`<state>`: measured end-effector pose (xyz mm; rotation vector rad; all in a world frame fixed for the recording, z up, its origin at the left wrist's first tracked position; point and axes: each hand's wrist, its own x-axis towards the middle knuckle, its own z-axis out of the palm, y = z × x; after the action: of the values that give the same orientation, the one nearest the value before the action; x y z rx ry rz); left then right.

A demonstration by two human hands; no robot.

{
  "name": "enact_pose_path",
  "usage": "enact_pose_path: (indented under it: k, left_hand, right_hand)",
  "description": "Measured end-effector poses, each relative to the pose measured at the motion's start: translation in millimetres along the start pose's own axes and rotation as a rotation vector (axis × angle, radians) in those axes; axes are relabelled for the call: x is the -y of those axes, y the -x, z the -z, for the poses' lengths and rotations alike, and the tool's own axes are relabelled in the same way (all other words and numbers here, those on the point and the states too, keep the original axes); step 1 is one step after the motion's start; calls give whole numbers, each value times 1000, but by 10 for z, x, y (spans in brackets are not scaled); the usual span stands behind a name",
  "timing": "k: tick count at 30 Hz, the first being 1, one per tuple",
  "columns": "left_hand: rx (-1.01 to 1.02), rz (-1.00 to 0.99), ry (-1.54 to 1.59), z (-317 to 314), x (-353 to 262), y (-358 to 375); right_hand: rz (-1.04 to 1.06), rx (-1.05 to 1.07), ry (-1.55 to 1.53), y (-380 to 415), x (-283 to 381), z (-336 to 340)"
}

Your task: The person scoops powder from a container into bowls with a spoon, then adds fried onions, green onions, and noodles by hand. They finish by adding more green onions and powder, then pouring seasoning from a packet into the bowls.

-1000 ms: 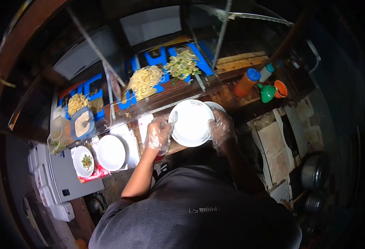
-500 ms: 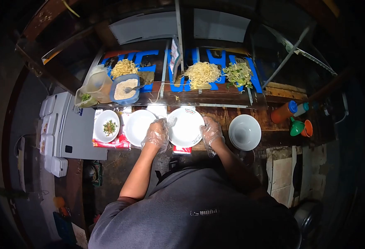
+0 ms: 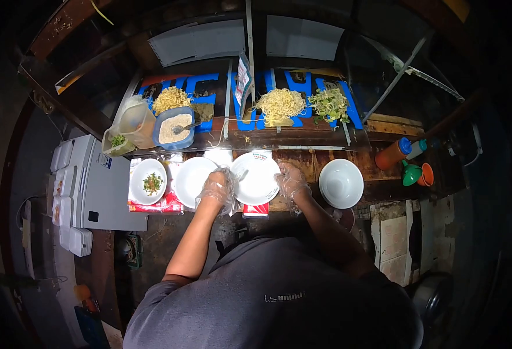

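Note:
Both my hands wear clear plastic gloves. My left hand [image 3: 216, 189] grips the left rim of a white plate [image 3: 257, 178] that lies on the wooden counter [image 3: 302, 160], with a spoon-like utensil by its fingers. My right hand [image 3: 291, 181] holds the plate's right rim. A second white plate [image 3: 192, 177] lies just left of my left hand. Further left sits a small plate with chopped greens [image 3: 149, 181]. A white bowl [image 3: 341, 183] rests to the right.
Behind the counter, a glass case holds yellow noodles [image 3: 279, 104], green vegetables [image 3: 329, 103], more noodles [image 3: 170, 99] and a blue tub of pale crumbs [image 3: 174, 128]. An orange bottle [image 3: 393, 153] and funnels [image 3: 414, 173] stand right. White foam boxes [image 3: 70, 198] lie left.
A second ago I held the plate lifted and tilted near the right; the view swung, and now the plate lies flat on the counter between both hands.

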<state>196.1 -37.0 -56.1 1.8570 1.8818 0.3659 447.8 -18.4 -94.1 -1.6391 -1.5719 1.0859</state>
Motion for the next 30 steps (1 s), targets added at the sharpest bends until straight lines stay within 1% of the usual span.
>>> enact_pose_path:
  k: [1, 2, 4, 5, 6, 7, 8, 9, 10, 12, 13, 14, 15, 16, 18, 20, 22, 24, 26, 27, 29, 30]
  left_hand:
    - [13, 29, 1, -4, 1, -5]
    - [18, 21, 2, 0, 11, -5]
    - [-20, -43, 14, 46, 9, -4]
    - [-68, 13, 39, 54, -8, -12]
    - [-62, 6, 37, 109, -34, 13]
    - [-100, 20, 71, 197, -68, 60]
    - [-137, 31, 105, 275, -121, 102]
    - [-194, 0, 152, 319, -195, 145]
    - [-185, -12, 153, 323, -276, 173]
    - [-251, -233, 288, 260, -481, 195]
    - [-211, -288, 351, 211, -651, 203]
    - [-129, -303, 331, 177, -836, 209]
    - [-125, -397, 318, 48, -948, 154]
    - [-120, -492, 306, -72, -1070, 99]
    - [-45, -499, 313, -274, -1352, 8]
    - [-8, -553, 355, -474, -1571, -131]
    - [80, -559, 304, -641, -1765, -235]
    - [135, -577, 293, -845, -1873, -324]
    - [99, -584, 289, -1088, -1927, -409]
    - [142, -555, 259, -1126, -1973, -439]
    - [121, -527, 251, -1197, -1995, -439]
    - [92, -493, 242, -1182, -2048, -415]
  right_hand:
    - [-60, 12, -73, 8, 2, 11]
    - [-64, 4, -73, 21, 1, 19]
    - [-90, 3, -129, 61, 101, 63]
    - [-94, -5, -131, 69, 148, 113]
    - [-85, 21, 6, 86, 218, 173]
    - [-78, 47, 142, 104, 243, 209]
    - [-85, 38, 140, 122, 219, 223]
    - [37, -52, 130, 151, 194, 247]
    - [158, -144, 122, 179, 168, 278]
    - [178, -194, 124, 229, 135, 377]
    - [263, -276, 153, 271, 130, 465]
    - [348, -359, 185, 318, 122, 558]
    - [283, -385, 234, 371, 142, 663]
    - [271, -402, 237, 436, 168, 796]
    - [336, -515, 380, 548, 175, 1071]
    - [199, -596, 488, 647, 95, 1296]
    - [169, -634, 570, 760, -32, 1537]
    - [152, -667, 573, 808, -309, 1677]
    - [103, -743, 551, 859, -482, 1776]
    - [97, -751, 553, 870, -532, 1826]
    - [-67, -666, 609, 887, -635, 1907]
    - [-71, -667, 609, 876, -708, 1929]
